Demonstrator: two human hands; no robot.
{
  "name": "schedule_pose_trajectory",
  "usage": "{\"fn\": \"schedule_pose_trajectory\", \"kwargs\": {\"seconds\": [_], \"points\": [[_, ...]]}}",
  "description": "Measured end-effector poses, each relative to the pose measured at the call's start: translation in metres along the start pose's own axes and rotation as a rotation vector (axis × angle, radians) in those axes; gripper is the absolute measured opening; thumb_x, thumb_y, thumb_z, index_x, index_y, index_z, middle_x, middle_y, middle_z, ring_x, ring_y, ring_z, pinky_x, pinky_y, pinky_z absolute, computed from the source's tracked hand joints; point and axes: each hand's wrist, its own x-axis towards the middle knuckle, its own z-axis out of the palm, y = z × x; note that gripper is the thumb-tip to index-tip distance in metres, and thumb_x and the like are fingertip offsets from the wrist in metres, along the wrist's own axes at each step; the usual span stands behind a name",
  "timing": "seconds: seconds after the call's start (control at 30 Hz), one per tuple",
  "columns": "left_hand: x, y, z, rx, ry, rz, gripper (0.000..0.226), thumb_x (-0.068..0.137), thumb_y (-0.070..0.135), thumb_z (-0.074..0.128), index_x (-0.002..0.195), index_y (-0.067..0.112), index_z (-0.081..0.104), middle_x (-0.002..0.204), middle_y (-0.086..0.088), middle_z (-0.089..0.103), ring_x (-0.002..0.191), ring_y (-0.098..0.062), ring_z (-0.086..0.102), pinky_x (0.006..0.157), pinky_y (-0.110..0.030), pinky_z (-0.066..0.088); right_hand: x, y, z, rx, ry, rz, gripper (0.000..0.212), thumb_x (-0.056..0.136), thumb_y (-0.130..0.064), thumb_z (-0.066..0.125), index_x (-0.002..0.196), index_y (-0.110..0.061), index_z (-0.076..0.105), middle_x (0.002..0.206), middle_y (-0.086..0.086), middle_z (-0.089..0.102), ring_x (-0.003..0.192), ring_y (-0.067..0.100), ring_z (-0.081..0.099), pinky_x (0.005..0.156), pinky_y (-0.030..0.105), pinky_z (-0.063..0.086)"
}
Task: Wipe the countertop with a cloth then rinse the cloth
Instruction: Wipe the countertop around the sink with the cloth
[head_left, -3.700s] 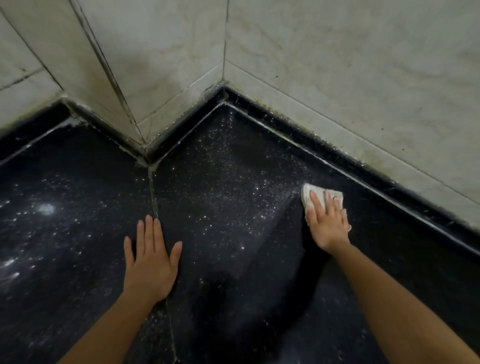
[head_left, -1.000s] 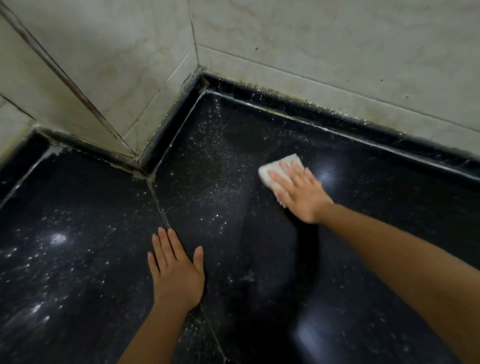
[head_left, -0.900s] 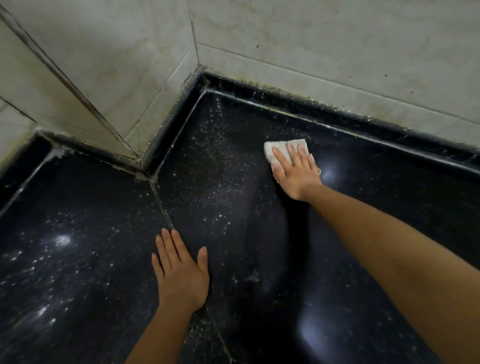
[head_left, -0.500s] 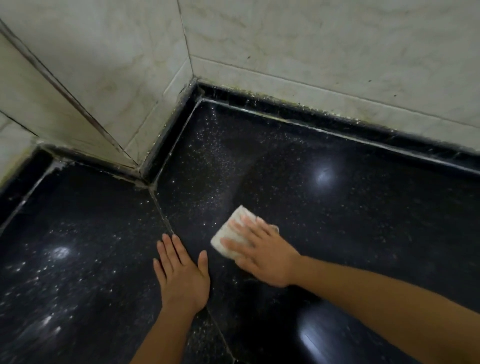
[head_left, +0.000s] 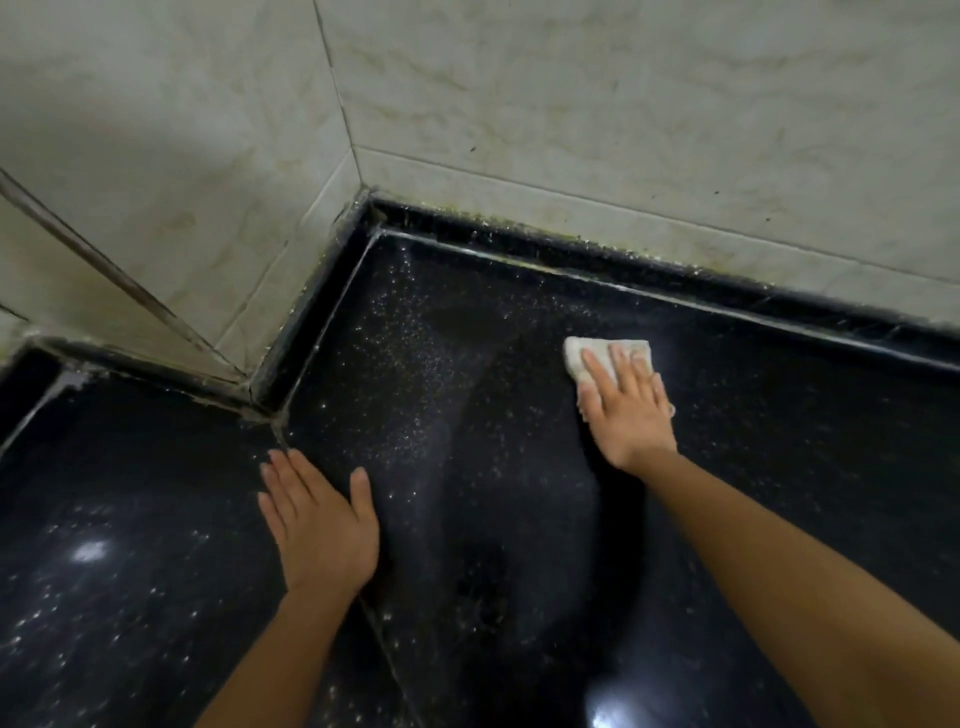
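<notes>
A folded white cloth lies flat on the black speckled countertop, near the back wall at the right. My right hand presses on it with straight fingers and hides its near half. My left hand rests flat and open on the countertop beside the seam between the two slabs. A band of white specks runs from the corner toward the middle of the right slab.
Pale marble-look wall tiles rise on two sides and meet in a corner. A raised black edge strip runs along the foot of the walls. Bright light reflections show on the counter at the lower left and lower right.
My right hand has swept the cloth from near my left hand back out to the far right by the wall. My left hand has stayed flat in place.
</notes>
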Motion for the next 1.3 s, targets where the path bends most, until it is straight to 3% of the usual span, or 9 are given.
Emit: {"fn": "schedule_pose_trajectory", "kwargs": {"seconds": [0.23,0.4,0.53,0.7,0.9,0.97,1.03,1.13,1.3], "points": [[0.057,-0.004,-0.002,0.056,-0.021,-0.132,0.081,0.096,0.052,0.015,0.145,-0.005,-0.014,0.154,-0.021,-0.021,0.143,-0.029,-0.021,0.114,-0.038,-0.015,0.037,0.051,-0.027,0.169,0.149,0.526,0.052,0.101,-0.047,0.017,0.152,-0.038,0.011,0.162,0.0,-0.002,0.148,0.023,-0.006,0.118,0.041,-0.006],[0.065,-0.006,0.003,0.045,-0.005,-0.11,0.083,0.094,0.053,0.017,0.145,-0.006,-0.012,0.154,-0.021,-0.019,0.143,-0.028,-0.02,0.114,-0.038,-0.016,0.074,0.02,-0.041,0.235,0.171,0.751,0.052,0.101,-0.039,0.021,0.152,-0.034,0.013,0.162,0.004,-0.002,0.147,0.029,-0.01,0.117,0.049,-0.007],[0.066,-0.005,0.004,0.057,-0.013,-0.113,0.084,0.094,0.053,0.016,0.145,-0.006,-0.012,0.154,-0.021,-0.02,0.143,-0.028,-0.021,0.114,-0.039,-0.015,0.089,-0.03,-0.026,0.188,0.13,0.554,0.052,0.102,-0.041,0.019,0.153,-0.033,0.009,0.162,0.005,-0.005,0.147,0.029,-0.012,0.117,0.049,-0.008],[0.065,-0.004,0.002,0.048,-0.006,-0.11,0.084,0.093,0.054,0.017,0.145,-0.006,-0.011,0.155,-0.021,-0.018,0.143,-0.028,-0.02,0.114,-0.039,-0.015,0.086,-0.089,-0.004,0.13,0.019,0.105,0.052,0.102,-0.043,0.021,0.152,-0.037,0.01,0.162,0.001,-0.005,0.147,0.023,-0.012,0.116,0.044,-0.012],[0.064,-0.002,-0.004,0.049,-0.055,-0.115,0.085,0.093,0.056,0.016,0.145,-0.004,-0.013,0.154,-0.019,-0.02,0.143,-0.027,-0.021,0.114,-0.039,-0.015,0.076,-0.043,-0.017,0.02,-0.092,-0.327,0.045,0.102,-0.045,0.029,0.147,-0.043,0.026,0.161,-0.006,0.008,0.148,0.014,-0.002,0.118,0.036,-0.004],[0.064,-0.001,-0.005,0.047,-0.065,-0.117,0.084,0.093,0.056,0.015,0.145,-0.004,-0.014,0.154,-0.019,-0.022,0.142,-0.026,-0.022,0.114,-0.039,-0.015,0.072,-0.011,-0.023,-0.02,-0.022,-0.202,0.047,0.101,-0.048,0.029,0.147,-0.043,0.025,0.161,-0.005,0.012,0.148,0.017,0.005,0.118,0.037,0.002],[0.064,-0.001,-0.006,0.039,-0.073,-0.114,0.084,0.093,0.056,0.015,0.145,-0.004,-0.015,0.154,-0.018,-0.023,0.142,-0.026,-0.023,0.113,-0.038,-0.016,0.063,0.017,-0.027,0.011,0.102,0.104,0.049,0.101,-0.048,0.028,0.149,-0.04,0.024,0.161,-0.001,0.012,0.147,0.021,0.009,0.119,0.038,0.006],[0.063,-0.001,-0.006,0.027,-0.076,-0.11,0.084,0.093,0.056,0.015,0.144,-0.004,-0.017,0.153,-0.019,-0.024,0.142,-0.027,-0.024,0.113,-0.039,-0.016,0.06,0.023,-0.025,0.132,0.206,0.456,0.051,0.101,-0.045,0.027,0.151,-0.037,0.019,0.162,0.002,0.007,0.148,0.023,0.003,0.118,0.04,-0.001],[0.063,-0.002,-0.007,0.028,-0.096,-0.103,0.084,0.092,0.056,0.011,0.143,-0.003,-0.021,0.152,-0.018,-0.029,0.14,-0.027,-0.027,0.113,-0.038,-0.017,0.095,-0.051,-0.011,0.145,0.172,0.476,0.055,0.101,-0.045,0.021,0.153,-0.033,0.008,0.162,0.009,-0.002,0.147,0.029,-0.008,0.117,0.046,-0.007]]}}
